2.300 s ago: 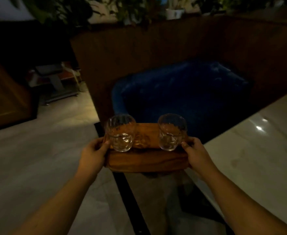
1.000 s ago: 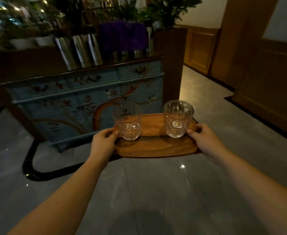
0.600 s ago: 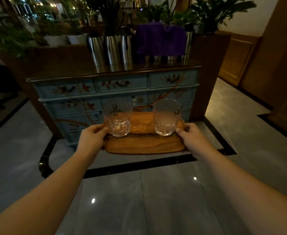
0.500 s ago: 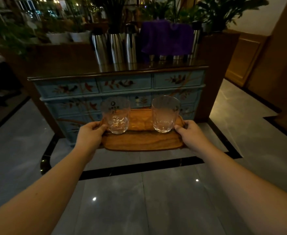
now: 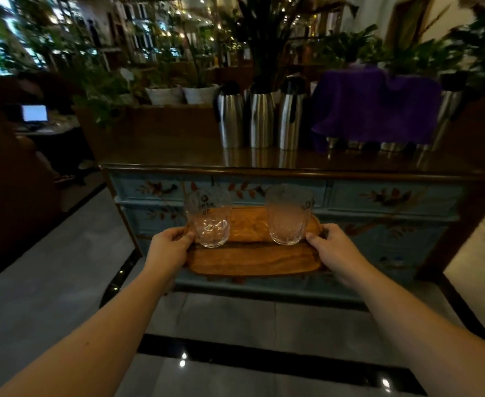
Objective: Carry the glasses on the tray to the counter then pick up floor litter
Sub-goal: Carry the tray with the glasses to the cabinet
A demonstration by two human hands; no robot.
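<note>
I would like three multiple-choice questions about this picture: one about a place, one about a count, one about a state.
1. Where is the tray?
A. on the floor
B. held in front of the blue cabinet
C. on the cabinet top

2. How many glasses stand on it?
A. two
B. three
C. four

3. How are the glasses?
A. lying down
B. stacked
C. upright

Answers:
1 B, the left hand and right hand grip its ends.
2 A, a left glass and a right glass.
3 C, both rims face up.
</note>
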